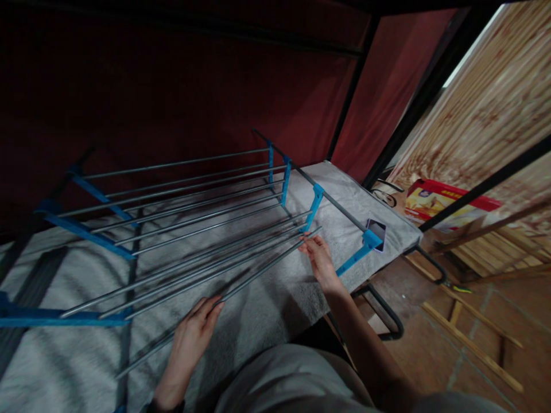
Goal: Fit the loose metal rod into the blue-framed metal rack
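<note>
Rods are the weak spot: the loose metal rod [224, 298] lies slanted across the grey blanket [267, 310], nearest the person of all the bars in the blue-and-steel rack frame [181, 229]. The left hand [191, 338] rests on its lower stretch with fingers [210, 307] lightly curled over it, a loose hold rather than a firm clamp. The right hand [321, 261] has its fingertips pinched at the rod's upper end, just beside the blue plastic bracket [312, 209]; whether they fully close round the tip I cannot tell.

With so light a hold at the low end, the rod could roll on the soft cloth and slip out of line with the bracket. A sideways push at the upper end might also twist the bracket or spring neighbouring bars from their sockets, since the frame lies loose on yielding bedding. The smartphone [377, 232] sits beyond the bracket at the blanket's far edge, touching the frame's end piece [365, 244]; a jolt to the frame could knock it off.

Under the frame is a bed with a fuzzy grey cover, inside a black metal bunk frame [387, 143] backed by dark red cloth. Past the phone, a tiled floor holds wooden slats [473, 344], a red box [447, 206] and patterned wall covering.
</note>
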### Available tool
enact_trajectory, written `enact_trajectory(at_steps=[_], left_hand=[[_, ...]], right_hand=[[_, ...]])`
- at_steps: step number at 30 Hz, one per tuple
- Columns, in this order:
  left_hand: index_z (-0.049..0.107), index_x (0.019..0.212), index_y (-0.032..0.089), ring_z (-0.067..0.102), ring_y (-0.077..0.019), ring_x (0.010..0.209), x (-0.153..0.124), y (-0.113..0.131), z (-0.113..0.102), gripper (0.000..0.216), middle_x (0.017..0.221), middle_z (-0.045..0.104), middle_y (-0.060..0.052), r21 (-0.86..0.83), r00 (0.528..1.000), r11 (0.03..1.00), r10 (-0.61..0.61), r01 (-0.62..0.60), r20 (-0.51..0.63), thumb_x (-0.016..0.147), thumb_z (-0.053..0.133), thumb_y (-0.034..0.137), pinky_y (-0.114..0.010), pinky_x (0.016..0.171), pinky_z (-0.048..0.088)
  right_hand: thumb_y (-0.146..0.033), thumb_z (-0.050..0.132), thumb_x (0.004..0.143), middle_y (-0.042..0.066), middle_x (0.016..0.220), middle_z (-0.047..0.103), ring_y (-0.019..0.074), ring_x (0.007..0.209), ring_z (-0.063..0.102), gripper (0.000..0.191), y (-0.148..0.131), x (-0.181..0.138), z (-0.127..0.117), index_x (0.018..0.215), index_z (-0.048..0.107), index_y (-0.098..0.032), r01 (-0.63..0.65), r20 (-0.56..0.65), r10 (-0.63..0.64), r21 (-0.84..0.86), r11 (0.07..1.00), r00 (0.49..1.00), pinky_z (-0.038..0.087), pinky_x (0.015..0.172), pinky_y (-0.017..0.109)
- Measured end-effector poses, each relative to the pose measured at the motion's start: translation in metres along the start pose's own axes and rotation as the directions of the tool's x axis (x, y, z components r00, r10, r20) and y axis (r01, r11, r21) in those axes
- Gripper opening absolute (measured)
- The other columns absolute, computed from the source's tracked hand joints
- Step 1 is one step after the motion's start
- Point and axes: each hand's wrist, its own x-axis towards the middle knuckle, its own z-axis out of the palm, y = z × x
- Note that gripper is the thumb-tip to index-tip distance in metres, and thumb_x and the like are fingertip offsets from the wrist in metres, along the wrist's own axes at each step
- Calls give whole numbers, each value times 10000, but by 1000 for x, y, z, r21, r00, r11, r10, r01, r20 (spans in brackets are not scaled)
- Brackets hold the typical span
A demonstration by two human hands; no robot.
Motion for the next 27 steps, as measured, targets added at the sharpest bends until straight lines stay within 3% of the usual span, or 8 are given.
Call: enact_trajectory(at_steps=[3, 9, 16, 21, 27], left_hand=[[817, 1013, 302, 835, -273, 894, -2, -3, -6, 461, 995, 858, -49, -4, 1000, 1000, -16, 16, -5, 1008, 544, 673, -354, 776, 671], [807, 1038, 295, 836, -279, 930, -9, -8, -10, 467, 1012, 853, -53, 16, 1000, 1000, -5, 5, -9, 1026, 530, 670, -367, 818, 670], [808, 1069, 295, 826, -281, 931, -11, -7, -2, 455, 1030, 841, -55, 42, 1000, 999, 2, -1, -23, 1031, 530, 653, -375, 833, 664], [801, 1051, 296, 819, -295, 947, -15, -17, -12, 431, 1033, 845, -62, 96, 1000, 995, -11, 13, -25, 1030, 518, 621, -396, 840, 647], [790, 1009, 303, 779, -334, 983, -41, -40, -28, 342, 1042, 843, -88, 228, 985, 967, -81, 114, -150, 997, 538, 534, -463, 931, 588]], right_hand=[[-495, 992, 617, -34, 883, 780, 122, 727, 652, 407, -1, 2, -3, 806, 708, -273, 3, -21, -3, 3, 1000, 1000, 614, 751, 286], [-463, 996, 608, -40, 901, 790, 129, 800, 679, 394, -2, -1, -3, 846, 748, -272, -16, 52, 16, 6, 1000, 999, 616, 788, 280], [-376, 981, 582, -48, 881, 781, 154, 841, 715, 378, -2, 3, -7, 835, 715, -285, -12, 8, 12, -1, 1000, 1000, 631, 762, 287], [-383, 996, 585, -40, 919, 798, 123, 754, 694, 376, 0, 10, -19, 792, 698, -282, 3, 2, -3, 7, 1000, 1000, 645, 743, 273], [-361, 1001, 575, -32, 894, 804, 134, 718, 704, 405, -1, 17, -31, 739, 639, -284, 32, -51, -31, 21, 999, 998, 650, 698, 293]])
